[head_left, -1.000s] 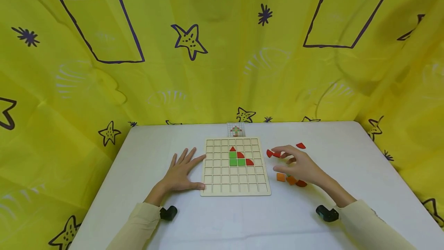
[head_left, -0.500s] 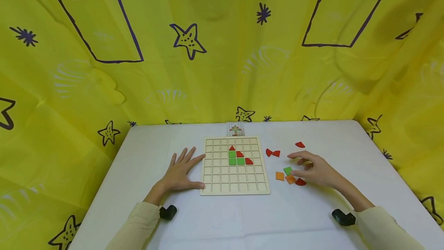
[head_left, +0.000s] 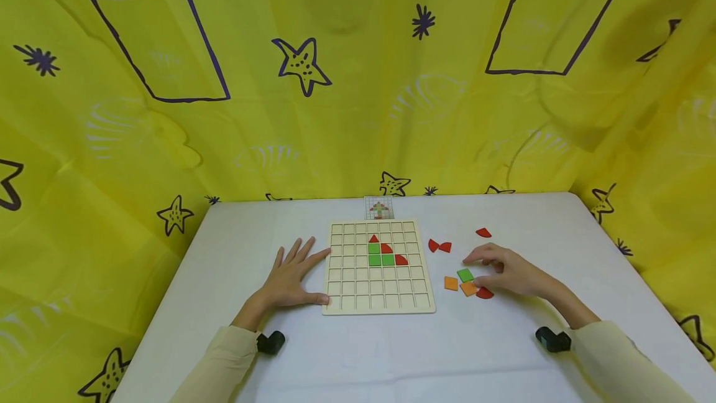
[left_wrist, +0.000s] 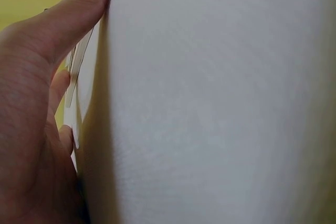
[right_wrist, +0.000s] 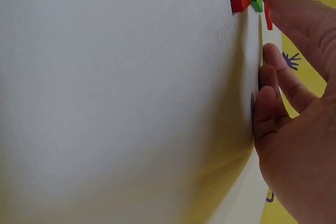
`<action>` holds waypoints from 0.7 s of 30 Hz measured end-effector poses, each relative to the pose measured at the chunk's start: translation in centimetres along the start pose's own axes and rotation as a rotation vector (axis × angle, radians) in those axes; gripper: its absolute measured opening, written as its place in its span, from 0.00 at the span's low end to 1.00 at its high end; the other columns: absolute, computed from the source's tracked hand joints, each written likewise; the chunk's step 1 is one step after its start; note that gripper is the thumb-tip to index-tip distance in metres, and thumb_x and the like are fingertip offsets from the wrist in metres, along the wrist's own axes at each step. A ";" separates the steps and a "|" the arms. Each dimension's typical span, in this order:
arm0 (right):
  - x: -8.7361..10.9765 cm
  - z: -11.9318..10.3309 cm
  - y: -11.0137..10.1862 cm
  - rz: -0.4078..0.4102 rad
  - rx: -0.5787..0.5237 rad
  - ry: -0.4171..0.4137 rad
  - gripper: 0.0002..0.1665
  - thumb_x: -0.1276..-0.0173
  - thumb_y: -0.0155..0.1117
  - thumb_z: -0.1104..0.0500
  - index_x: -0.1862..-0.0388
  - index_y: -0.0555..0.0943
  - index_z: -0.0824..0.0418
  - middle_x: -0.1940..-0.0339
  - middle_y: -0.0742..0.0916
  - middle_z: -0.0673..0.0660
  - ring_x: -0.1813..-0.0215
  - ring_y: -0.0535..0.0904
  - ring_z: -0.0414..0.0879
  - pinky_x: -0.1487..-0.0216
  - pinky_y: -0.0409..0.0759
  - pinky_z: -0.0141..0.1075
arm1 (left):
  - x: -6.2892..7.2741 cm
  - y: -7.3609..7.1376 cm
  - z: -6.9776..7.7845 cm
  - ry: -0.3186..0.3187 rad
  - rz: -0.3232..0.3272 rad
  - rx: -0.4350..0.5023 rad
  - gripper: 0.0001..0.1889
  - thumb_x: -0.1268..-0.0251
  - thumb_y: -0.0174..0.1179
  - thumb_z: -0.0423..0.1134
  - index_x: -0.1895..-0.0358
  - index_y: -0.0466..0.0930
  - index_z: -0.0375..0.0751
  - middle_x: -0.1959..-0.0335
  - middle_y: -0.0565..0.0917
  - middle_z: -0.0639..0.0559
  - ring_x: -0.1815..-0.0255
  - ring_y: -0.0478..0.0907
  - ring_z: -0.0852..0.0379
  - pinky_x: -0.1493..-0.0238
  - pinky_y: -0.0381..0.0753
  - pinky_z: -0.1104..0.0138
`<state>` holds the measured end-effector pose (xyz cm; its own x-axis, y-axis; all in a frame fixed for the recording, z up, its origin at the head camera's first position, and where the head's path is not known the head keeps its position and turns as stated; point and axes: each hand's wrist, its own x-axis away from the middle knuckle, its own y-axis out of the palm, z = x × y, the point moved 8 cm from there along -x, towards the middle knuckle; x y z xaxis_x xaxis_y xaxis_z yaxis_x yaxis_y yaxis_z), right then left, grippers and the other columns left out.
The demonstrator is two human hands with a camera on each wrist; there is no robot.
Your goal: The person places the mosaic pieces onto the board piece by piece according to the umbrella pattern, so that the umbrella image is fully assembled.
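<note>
A pale wooden grid board lies on the table, with a red triangle, several green squares and two red quarter-circles set in its cells. My left hand rests flat with fingers spread, thumb and index fingertip at the board's left edge. My right hand hovers low at the loose pieces, thumb and index apart, nothing between them. Just left of that gap lies a green square. The thumb tip is beside an orange square and a red quarter-circle.
Another orange square lies closer to the board. Two red pieces sit right of the board, and another red piece lies farther back. A small pattern card stands behind the board. A yellow curtain closes off the back.
My right hand has drawn back right from the two red pieces near the board, uncovering the green square, and its thumb has edged further right. The left hand stays put.
</note>
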<state>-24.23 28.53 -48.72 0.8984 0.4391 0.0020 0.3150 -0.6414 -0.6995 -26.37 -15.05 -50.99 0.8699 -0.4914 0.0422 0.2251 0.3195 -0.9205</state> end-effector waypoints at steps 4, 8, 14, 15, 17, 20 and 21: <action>-0.2 0.2 0.0 0.005 0.005 -0.008 0.19 0.36 0.78 0.51 0.47 0.88 0.51 0.44 0.83 0.52 0.48 0.74 0.45 0.54 0.75 0.33 | 0.0 0.0 0.0 0.003 0.005 0.008 0.56 0.52 0.72 0.71 0.19 0.60 0.57 0.15 0.47 0.42 0.16 0.36 0.35 0.25 0.31 0.32; -0.3 0.1 0.1 0.013 0.002 -0.011 0.16 0.36 0.78 0.53 0.50 0.89 0.50 0.44 0.81 0.53 0.44 0.74 0.49 0.50 0.76 0.34 | -0.1 0.0 0.0 0.011 0.015 0.009 0.56 0.52 0.72 0.72 0.19 0.61 0.57 0.15 0.47 0.42 0.16 0.37 0.35 0.25 0.32 0.31; -0.4 0.3 0.2 0.022 0.023 0.018 0.14 0.37 0.78 0.53 0.52 0.89 0.47 0.43 0.80 0.54 0.39 0.74 0.55 0.43 0.78 0.38 | 0.0 -0.1 0.0 0.015 0.019 0.011 0.56 0.52 0.72 0.72 0.19 0.60 0.57 0.15 0.47 0.42 0.16 0.37 0.35 0.25 0.32 0.31; -0.4 0.4 0.2 0.023 0.026 0.025 0.13 0.37 0.78 0.53 0.53 0.89 0.47 0.43 0.80 0.54 0.39 0.74 0.56 0.42 0.78 0.38 | 0.0 -0.1 0.0 0.015 0.019 0.012 0.56 0.52 0.72 0.71 0.19 0.60 0.57 0.15 0.47 0.42 0.16 0.37 0.35 0.25 0.32 0.31; -0.4 0.4 0.2 0.025 0.033 0.032 0.13 0.37 0.78 0.53 0.53 0.89 0.46 0.43 0.80 0.54 0.39 0.74 0.56 0.42 0.78 0.38 | 0.0 -0.1 0.0 0.014 0.018 0.012 0.56 0.52 0.72 0.71 0.19 0.61 0.57 0.15 0.47 0.42 0.16 0.37 0.35 0.25 0.32 0.31; -0.4 0.3 0.2 0.027 0.035 0.031 0.13 0.37 0.79 0.53 0.54 0.89 0.46 0.43 0.80 0.54 0.39 0.74 0.56 0.43 0.78 0.38 | 0.0 -0.1 0.1 0.012 0.017 0.012 0.56 0.52 0.72 0.71 0.19 0.61 0.56 0.15 0.47 0.42 0.16 0.37 0.35 0.25 0.32 0.31; -0.4 0.3 0.1 0.028 0.034 0.028 0.12 0.37 0.79 0.53 0.54 0.89 0.46 0.43 0.81 0.54 0.40 0.74 0.56 0.44 0.78 0.38 | 0.0 -0.1 0.1 0.012 0.016 0.013 0.56 0.52 0.72 0.71 0.19 0.61 0.56 0.15 0.47 0.42 0.16 0.37 0.35 0.25 0.32 0.31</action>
<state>-24.64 28.45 -49.05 0.9151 0.4032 0.0020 0.2795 -0.6309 -0.7238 -26.32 -14.99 -50.84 0.8682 -0.4957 0.0233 0.2173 0.3376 -0.9159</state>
